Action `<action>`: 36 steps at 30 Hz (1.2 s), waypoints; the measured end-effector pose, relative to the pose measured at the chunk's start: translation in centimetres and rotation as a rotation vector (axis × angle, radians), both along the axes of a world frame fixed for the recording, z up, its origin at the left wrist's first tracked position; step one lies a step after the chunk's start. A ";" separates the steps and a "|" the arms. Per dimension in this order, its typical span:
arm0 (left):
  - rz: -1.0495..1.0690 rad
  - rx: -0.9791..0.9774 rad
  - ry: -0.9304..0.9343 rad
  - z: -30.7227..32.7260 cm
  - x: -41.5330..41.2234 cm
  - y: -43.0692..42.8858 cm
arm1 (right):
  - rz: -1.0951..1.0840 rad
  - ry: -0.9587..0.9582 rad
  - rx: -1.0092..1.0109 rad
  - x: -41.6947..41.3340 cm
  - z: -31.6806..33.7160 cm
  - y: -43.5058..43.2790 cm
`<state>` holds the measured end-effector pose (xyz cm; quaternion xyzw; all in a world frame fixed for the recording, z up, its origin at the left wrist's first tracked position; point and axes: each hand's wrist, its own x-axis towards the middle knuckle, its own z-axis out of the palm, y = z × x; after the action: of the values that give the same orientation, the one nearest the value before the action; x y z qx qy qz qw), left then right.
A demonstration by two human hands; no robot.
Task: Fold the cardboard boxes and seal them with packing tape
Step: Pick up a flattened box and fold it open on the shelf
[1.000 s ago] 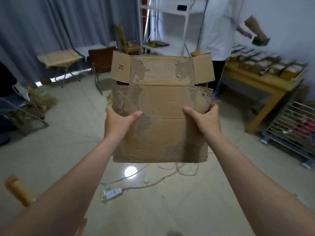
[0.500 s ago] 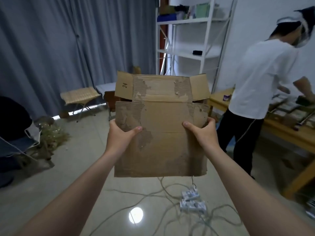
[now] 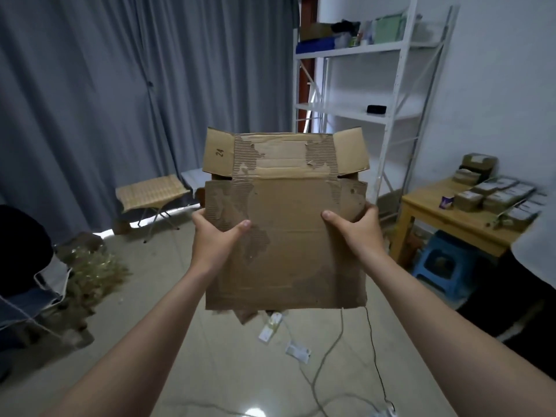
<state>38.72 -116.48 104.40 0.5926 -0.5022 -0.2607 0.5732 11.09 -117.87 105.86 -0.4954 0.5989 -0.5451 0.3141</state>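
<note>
left hand [image 3: 213, 236] grips cardboard box [image 3: 285, 242] left edge | right hand [image 3: 358, 233] grips right edge | box flattened, upright

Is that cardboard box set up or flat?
Flat: the cardboard box shows one level panel, top flaps unfolded; left hand and right hand grip its sides.

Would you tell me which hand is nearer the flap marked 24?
Left. The left hand grips the box below that flap; the right hand grips the opposite edge.

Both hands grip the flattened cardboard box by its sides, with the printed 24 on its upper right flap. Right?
No: the head view shows the 24 on the upper left flap of the cardboard box; left hand and right hand do grip its sides.
</note>
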 end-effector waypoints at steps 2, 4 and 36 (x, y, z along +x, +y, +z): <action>-0.018 -0.006 -0.011 0.3 2.6 -6.7 | -0.003 -0.004 -0.012 2.6 0.3 -6.4; -0.022 -0.007 -0.029 1.0 5.1 -13.3 | -0.020 0.005 -0.001 5.3 0.8 -12.6; -0.157 0.151 -0.119 0.5 9.7 -86.8 | -0.148 -0.035 0.137 9.5 -1.2 -84.3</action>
<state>48.41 -203.25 104.93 0.6074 -0.5590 -0.3063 0.4740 20.59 -202.12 104.65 -0.4175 0.6643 -0.5331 0.3167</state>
